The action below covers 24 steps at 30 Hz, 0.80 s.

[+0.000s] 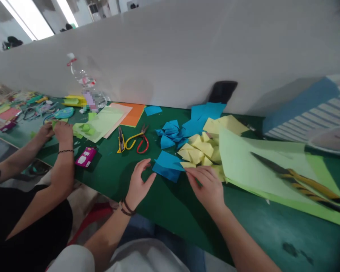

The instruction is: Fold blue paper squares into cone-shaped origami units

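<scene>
A folded blue paper (pixel 167 165) lies on the green table (pixel 164 211) between my hands. My left hand (pixel 139 184) rests beside its left corner with fingers spread, holding nothing. My right hand (pixel 207 186) lies palm down at the paper's right edge, fingertips touching it and a yellow folded piece (pixel 187 164). Just beyond are a pile of folded yellow pieces (pixel 201 149) and a cluster of folded blue pieces (pixel 170 135).
Red-and-yellow scissors (pixel 137 140) and a utility knife (pixel 120 140) lie left of the blue pieces. A large light-green sheet (pixel 252 170) with long striped scissors (pixel 300 180) lies right. A co-worker's hands (pixel 56 131) fold green paper at left. A white partition (pixel 187 56) backs the table.
</scene>
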Motion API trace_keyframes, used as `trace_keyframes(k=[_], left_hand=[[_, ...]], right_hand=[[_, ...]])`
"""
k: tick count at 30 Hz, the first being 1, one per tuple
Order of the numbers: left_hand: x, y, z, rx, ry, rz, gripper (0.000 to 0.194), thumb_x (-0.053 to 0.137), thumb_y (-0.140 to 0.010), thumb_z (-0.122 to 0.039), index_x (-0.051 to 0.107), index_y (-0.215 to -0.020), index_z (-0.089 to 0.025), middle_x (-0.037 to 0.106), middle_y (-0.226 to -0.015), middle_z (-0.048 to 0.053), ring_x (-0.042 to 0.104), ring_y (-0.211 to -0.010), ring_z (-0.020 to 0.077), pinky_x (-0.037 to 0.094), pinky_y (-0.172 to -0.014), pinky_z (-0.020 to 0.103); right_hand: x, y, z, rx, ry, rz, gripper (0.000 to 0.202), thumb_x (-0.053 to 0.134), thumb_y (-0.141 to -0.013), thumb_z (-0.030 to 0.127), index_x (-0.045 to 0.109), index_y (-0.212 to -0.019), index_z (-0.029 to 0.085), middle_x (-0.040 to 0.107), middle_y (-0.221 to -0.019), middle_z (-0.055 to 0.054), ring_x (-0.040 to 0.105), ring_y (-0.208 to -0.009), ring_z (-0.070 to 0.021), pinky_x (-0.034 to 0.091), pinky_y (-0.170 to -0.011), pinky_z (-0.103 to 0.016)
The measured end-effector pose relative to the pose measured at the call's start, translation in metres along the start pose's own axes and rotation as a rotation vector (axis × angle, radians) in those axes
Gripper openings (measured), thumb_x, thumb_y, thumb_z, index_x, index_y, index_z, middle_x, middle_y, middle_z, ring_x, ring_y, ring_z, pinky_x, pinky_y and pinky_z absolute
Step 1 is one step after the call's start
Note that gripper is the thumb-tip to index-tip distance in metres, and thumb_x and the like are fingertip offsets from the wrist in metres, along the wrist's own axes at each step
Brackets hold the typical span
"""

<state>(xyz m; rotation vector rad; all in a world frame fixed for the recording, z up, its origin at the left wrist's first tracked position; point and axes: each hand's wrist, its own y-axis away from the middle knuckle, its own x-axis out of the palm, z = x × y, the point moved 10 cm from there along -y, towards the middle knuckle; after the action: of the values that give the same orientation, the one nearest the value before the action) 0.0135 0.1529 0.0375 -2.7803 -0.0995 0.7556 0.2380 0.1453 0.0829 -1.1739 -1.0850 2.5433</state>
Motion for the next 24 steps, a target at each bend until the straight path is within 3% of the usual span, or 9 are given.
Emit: trace_keyframes(k=[3, 5, 7, 10, 13, 15, 17, 20, 24], left_hand=[[0.002, 0.018, 0.006, -0.119, 0.322, 0.035, 0.063, 0.072, -0.083, -0.039, 0.044, -0.138, -0.027, 0.050, -0.140, 0.012, 0.055, -0.124, 0.0250, 0.047, -0.105, 0.043], [0.013, 0.030, 0.008, -0.218, 0.588, 0.131, 0.081, 0.078, -0.076, -0.046, 0.037, -0.144, -0.028, 0.051, -0.140, 0.013, 0.055, -0.124, 0.0274, 0.048, -0.103, 0.044], [0.022, 0.040, 0.012, -0.345, 0.820, 0.199, 0.095, 0.079, -0.071, -0.053, 0.030, -0.147, -0.026, 0.058, -0.129, 0.015, 0.062, -0.113, 0.0281, 0.056, -0.089, 0.043], [0.019, 0.049, 0.029, -0.546, 0.903, 0.151, 0.096, 0.079, -0.072, -0.051, 0.028, -0.148, -0.021, 0.065, -0.113, 0.013, 0.066, -0.094, 0.0236, 0.057, -0.074, 0.034], [0.010, 0.053, 0.045, -0.619, 0.784, 0.121, 0.088, 0.076, -0.077, -0.041, 0.028, -0.148, -0.020, 0.068, -0.102, 0.008, 0.066, -0.091, 0.0199, 0.055, -0.079, 0.032], [0.007, 0.056, 0.051, -0.618, 0.705, 0.140, 0.085, 0.073, -0.080, -0.038, 0.026, -0.150, -0.021, 0.067, -0.094, 0.005, 0.065, -0.081, 0.0170, 0.055, -0.073, 0.030], [0.005, 0.059, 0.054, -0.606, 0.626, 0.153, 0.081, 0.070, -0.083, -0.036, 0.027, -0.149, -0.021, 0.065, -0.087, 0.002, 0.061, -0.071, 0.0139, 0.052, -0.064, 0.026], [0.004, 0.068, 0.049, -0.562, 0.552, 0.204, 0.072, 0.066, -0.085, -0.034, 0.031, -0.147, -0.020, 0.058, -0.078, -0.001, 0.054, -0.063, 0.0107, 0.048, -0.056, 0.022], [-0.015, 0.077, 0.031, -0.333, 0.346, 0.189, 0.060, 0.061, -0.090, -0.031, 0.036, -0.144, -0.022, 0.056, -0.079, -0.002, 0.051, -0.059, 0.0085, 0.045, -0.053, 0.020]], right_hand=[[-0.012, 0.004, -0.028, 0.482, -0.201, -0.036, 0.024, 0.060, -0.089, 0.039, 0.073, -0.092, 0.020, 0.073, -0.070, -0.004, 0.067, -0.061, -0.0186, 0.054, -0.060, -0.031], [-0.002, 0.013, -0.031, 0.715, -0.318, 0.052, 0.034, 0.063, -0.084, 0.050, 0.073, -0.092, 0.019, 0.068, -0.059, -0.002, 0.064, -0.053, -0.0186, 0.052, -0.052, -0.030], [0.010, 0.025, -0.022, 0.846, -0.376, 0.135, 0.039, 0.065, -0.080, 0.054, 0.072, -0.091, 0.017, 0.065, -0.053, -0.001, 0.063, -0.050, -0.0180, 0.052, -0.050, -0.029], [0.029, 0.052, -0.004, 0.925, -0.364, 0.226, 0.040, 0.065, -0.081, 0.051, 0.070, -0.099, 0.015, 0.065, -0.054, -0.001, 0.063, -0.049, -0.0172, 0.053, -0.051, -0.029], [0.039, 0.074, 0.018, 0.817, -0.297, 0.240, 0.042, 0.059, -0.088, 0.045, 0.062, -0.119, 0.017, 0.072, -0.072, -0.005, 0.067, -0.058, -0.0179, 0.056, -0.054, -0.030], [0.037, 0.074, 0.043, 0.560, -0.182, 0.218, 0.045, 0.060, -0.089, 0.038, 0.056, -0.130, 0.020, 0.072, -0.107, -0.013, 0.071, -0.087, -0.0229, 0.060, -0.069, -0.036], [0.038, 0.072, 0.075, 0.252, -0.029, 0.241, 0.048, 0.066, -0.086, 0.030, 0.055, -0.132, 0.023, 0.062, -0.131, -0.015, 0.062, -0.115, -0.0292, 0.056, -0.086, -0.044], [0.042, 0.073, 0.105, -0.051, 0.093, 0.277, 0.038, 0.064, -0.085, 0.014, 0.064, -0.121, 0.025, 0.067, -0.125, -0.009, 0.056, -0.121, -0.0292, 0.049, -0.094, -0.047], [0.042, 0.074, 0.095, -0.057, 0.006, 0.325, 0.028, 0.055, -0.088, 0.008, 0.067, -0.108, 0.024, 0.075, -0.100, -0.003, 0.062, -0.101, -0.0219, 0.051, -0.087, -0.039]])
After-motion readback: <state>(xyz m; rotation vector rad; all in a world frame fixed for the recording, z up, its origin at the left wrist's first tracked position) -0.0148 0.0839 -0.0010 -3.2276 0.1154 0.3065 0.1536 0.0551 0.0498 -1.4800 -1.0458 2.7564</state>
